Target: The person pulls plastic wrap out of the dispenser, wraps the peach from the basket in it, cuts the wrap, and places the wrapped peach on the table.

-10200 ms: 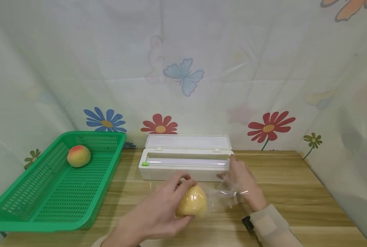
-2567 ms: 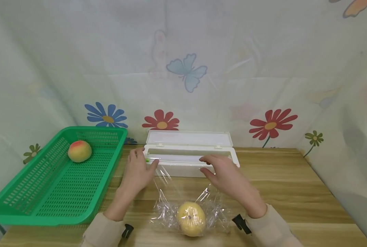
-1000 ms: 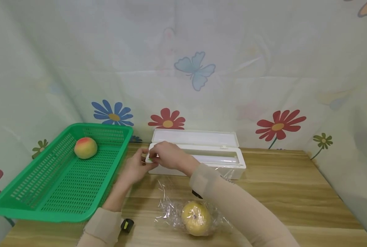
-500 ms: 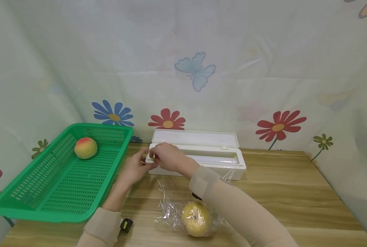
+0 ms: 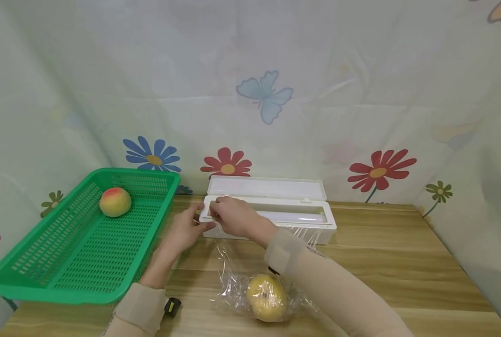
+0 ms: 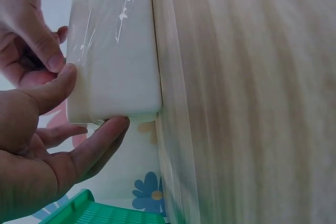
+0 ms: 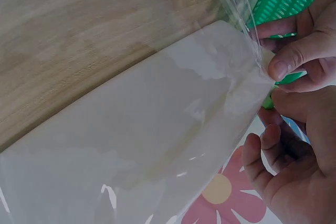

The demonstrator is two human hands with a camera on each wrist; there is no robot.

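Head view: one white dispenser box (image 5: 275, 220) lies at the back of the bench (image 5: 402, 267), long axis left to right, lid up. Left hand (image 5: 185, 229) cups its left end, fingers curled on it; right hand (image 5: 233, 216) pinches at the same end. One wrapped yellow fruit (image 5: 267, 297), one green basket (image 5: 77, 243), one peach (image 5: 115, 201).

Left wrist: thumb and fingers (image 6: 100, 140) clasp the box corner.

Right wrist: one film sheet (image 7: 157, 145) drapes the box front.

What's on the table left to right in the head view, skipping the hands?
Green basket holding a peach → white cling-film dispenser box. The wrapped yellow fruit lies nearer, within the box's span, so it is left unplaced.
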